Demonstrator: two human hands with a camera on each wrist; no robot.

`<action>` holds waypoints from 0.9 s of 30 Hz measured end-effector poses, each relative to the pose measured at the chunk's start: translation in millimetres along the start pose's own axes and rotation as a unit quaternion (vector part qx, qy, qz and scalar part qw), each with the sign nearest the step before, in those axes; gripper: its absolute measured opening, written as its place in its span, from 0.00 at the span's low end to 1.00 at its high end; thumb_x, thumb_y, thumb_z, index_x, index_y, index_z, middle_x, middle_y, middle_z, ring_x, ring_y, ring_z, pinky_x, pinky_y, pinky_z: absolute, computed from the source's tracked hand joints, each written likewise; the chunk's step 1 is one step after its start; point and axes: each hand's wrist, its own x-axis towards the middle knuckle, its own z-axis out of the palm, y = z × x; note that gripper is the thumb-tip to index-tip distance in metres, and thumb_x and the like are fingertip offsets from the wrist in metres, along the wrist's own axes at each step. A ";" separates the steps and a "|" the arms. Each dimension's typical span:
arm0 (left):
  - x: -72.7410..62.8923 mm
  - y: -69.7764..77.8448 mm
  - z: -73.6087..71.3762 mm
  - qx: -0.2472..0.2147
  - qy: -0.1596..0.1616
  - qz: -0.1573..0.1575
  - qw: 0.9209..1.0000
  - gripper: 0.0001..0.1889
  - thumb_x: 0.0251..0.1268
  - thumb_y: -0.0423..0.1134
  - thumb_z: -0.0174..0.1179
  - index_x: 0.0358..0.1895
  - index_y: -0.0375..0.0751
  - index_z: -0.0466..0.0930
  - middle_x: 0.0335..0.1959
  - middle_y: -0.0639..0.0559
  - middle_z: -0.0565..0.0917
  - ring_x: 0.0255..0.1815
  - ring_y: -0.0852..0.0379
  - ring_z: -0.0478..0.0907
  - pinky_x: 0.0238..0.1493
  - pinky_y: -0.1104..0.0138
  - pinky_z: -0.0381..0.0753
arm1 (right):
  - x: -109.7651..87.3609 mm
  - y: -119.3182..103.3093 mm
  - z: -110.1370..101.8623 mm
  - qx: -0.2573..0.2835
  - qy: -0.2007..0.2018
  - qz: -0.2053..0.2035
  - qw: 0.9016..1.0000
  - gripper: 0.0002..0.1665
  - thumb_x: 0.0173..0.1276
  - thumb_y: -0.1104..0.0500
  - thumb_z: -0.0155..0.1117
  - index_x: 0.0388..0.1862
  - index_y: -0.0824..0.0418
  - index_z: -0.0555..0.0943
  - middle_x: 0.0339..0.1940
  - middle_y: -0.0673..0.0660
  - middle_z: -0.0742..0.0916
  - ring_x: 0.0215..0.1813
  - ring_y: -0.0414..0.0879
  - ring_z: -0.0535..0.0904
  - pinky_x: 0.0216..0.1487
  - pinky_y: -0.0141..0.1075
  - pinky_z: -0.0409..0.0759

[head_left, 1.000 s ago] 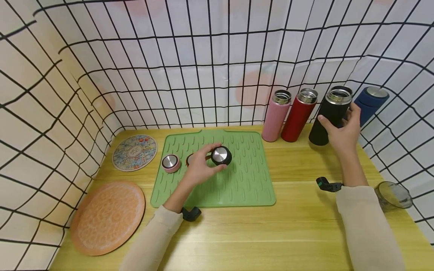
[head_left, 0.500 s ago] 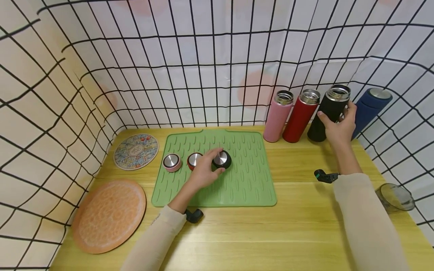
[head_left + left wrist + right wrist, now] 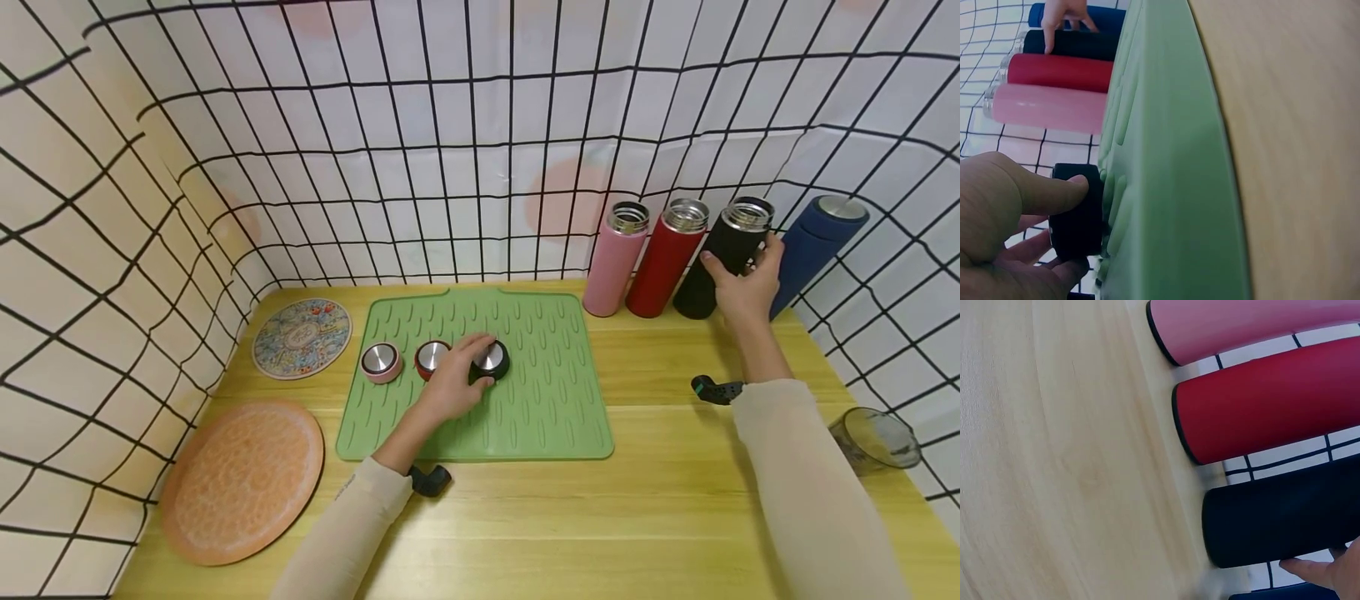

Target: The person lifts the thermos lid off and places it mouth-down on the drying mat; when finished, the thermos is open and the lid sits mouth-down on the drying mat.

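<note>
My left hand (image 3: 452,382) pinches a black bottle lid (image 3: 1075,212) with a steel top, thumb on one side and fingers on the other. The lid sits on the green ribbed mat (image 3: 540,408). Left of it on the mat are a red lid (image 3: 431,356), partly behind the hand, and a pink lid (image 3: 381,362). At the back right, my right hand (image 3: 747,293) grips a black thermos bottle (image 3: 705,279), uncapped, its steel neck showing. Beside it stand an uncapped red bottle (image 3: 667,260) and an uncapped pink bottle (image 3: 615,262).
Right of the black bottle stands a blue bottle (image 3: 813,246) with its lid on. A dark glass cup (image 3: 873,442) is near the right sleeve. On the left lie a patterned round mat (image 3: 302,337) and an orange round board (image 3: 243,483). Black wire grid panels (image 3: 510,175) border the table.
My left hand has lowered the black lid onto the mat, beside the red lid. My right hand has shifted the black bottle slightly left, nearer the red one, and set it down.
</note>
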 end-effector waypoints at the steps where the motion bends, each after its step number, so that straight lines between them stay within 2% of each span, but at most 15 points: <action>1: 0.0 -0.2 0.4 -0.001 0.000 0.002 1.000 0.35 0.68 0.31 0.68 0.77 0.38 0.67 0.77 0.41 0.68 0.77 0.42 0.67 0.75 0.49 0.71 | 0.0 0.8 -0.1 -0.003 0.000 0.001 1.000 0.48 0.71 0.48 0.69 0.79 0.28 0.52 0.83 0.46 0.66 0.81 0.47 0.64 0.82 0.46 0.63; 8: 0.4 0.0 0.9 -0.005 0.000 0.009 1.000 0.34 0.68 0.32 0.68 0.76 0.36 0.67 0.77 0.39 0.68 0.76 0.41 0.69 0.73 0.48 0.73 | 1.3 6.1 -0.2 -0.015 -0.003 -0.005 1.000 0.50 0.71 0.46 0.69 0.80 0.27 0.49 0.83 0.49 0.65 0.82 0.48 0.62 0.82 0.47 0.62; 16: -1.0 0.2 -1.4 -0.006 -0.009 -0.003 1.000 0.36 0.69 0.41 0.69 0.78 0.39 0.66 0.79 0.40 0.65 0.79 0.40 0.63 0.75 0.44 0.69 | -4.2 0.1 -2.8 -0.042 -0.013 0.012 0.999 0.54 0.70 0.46 0.70 0.81 0.30 0.44 0.86 0.50 0.58 0.84 0.53 0.59 0.82 0.49 0.61; 22: -2.4 2.3 -7.2 -0.022 0.006 0.014 1.000 0.34 0.70 0.41 0.67 0.76 0.38 0.68 0.79 0.39 0.67 0.79 0.40 0.64 0.76 0.43 0.67 | -13.9 -5.6 -8.8 -0.079 -0.013 -0.012 0.997 0.55 0.69 0.46 0.71 0.82 0.34 0.45 0.86 0.51 0.59 0.84 0.53 0.60 0.83 0.47 0.61; 27: -2.8 3.1 -11.0 -0.016 0.017 0.026 0.999 0.32 0.71 0.43 0.66 0.76 0.41 0.69 0.78 0.41 0.68 0.80 0.42 0.63 0.77 0.44 0.67 | -23.0 -5.0 -17.3 -0.090 -0.006 -0.028 0.996 0.55 0.67 0.45 0.72 0.83 0.38 0.47 0.85 0.51 0.61 0.83 0.52 0.61 0.82 0.44 0.62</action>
